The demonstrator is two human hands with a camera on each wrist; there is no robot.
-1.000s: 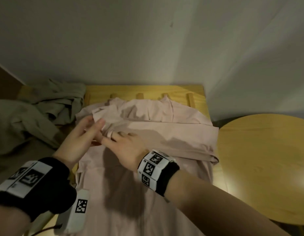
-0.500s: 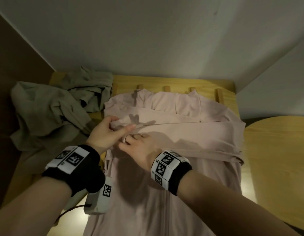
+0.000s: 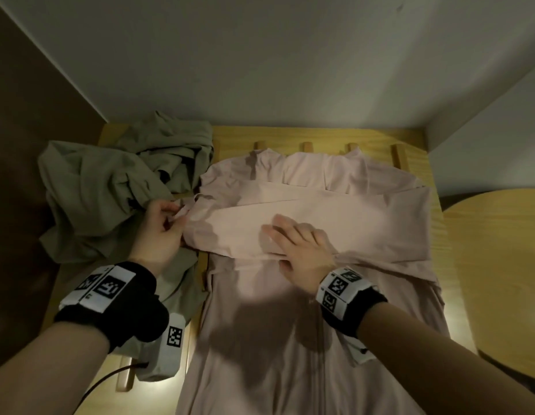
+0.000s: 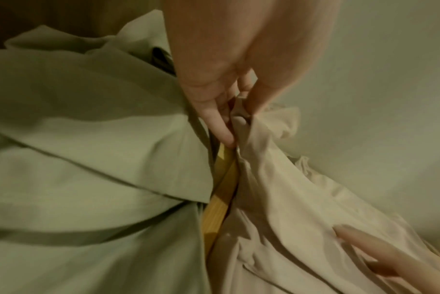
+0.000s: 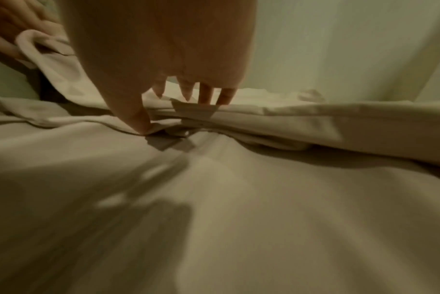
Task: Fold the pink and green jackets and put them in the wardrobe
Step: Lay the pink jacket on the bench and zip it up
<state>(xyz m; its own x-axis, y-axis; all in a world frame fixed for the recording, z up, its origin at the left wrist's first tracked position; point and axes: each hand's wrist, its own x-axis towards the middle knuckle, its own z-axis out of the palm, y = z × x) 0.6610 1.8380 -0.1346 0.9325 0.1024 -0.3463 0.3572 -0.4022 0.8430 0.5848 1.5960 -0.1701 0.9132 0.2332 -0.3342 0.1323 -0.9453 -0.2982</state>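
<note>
Pinching the cuff (image 3: 182, 211), the left hand (image 3: 158, 232) tautens the pink jacket (image 3: 305, 295) sleeve; the right hand (image 3: 299, 250), spread flat, anchors the fold.

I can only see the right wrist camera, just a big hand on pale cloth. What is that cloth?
Observer: It is the pink jacket, spread flat on a wooden slatted bench; the right hand presses a sleeve folded across it.
Operator: Whose fingers peek in at my top left corner?
Observer: The left hand; it pinches the jacket's edge by the left shoulder.
Operator: Is the green jacket folded?
Observer: No, the green jacket lies crumpled to the left of the pink one.
</note>
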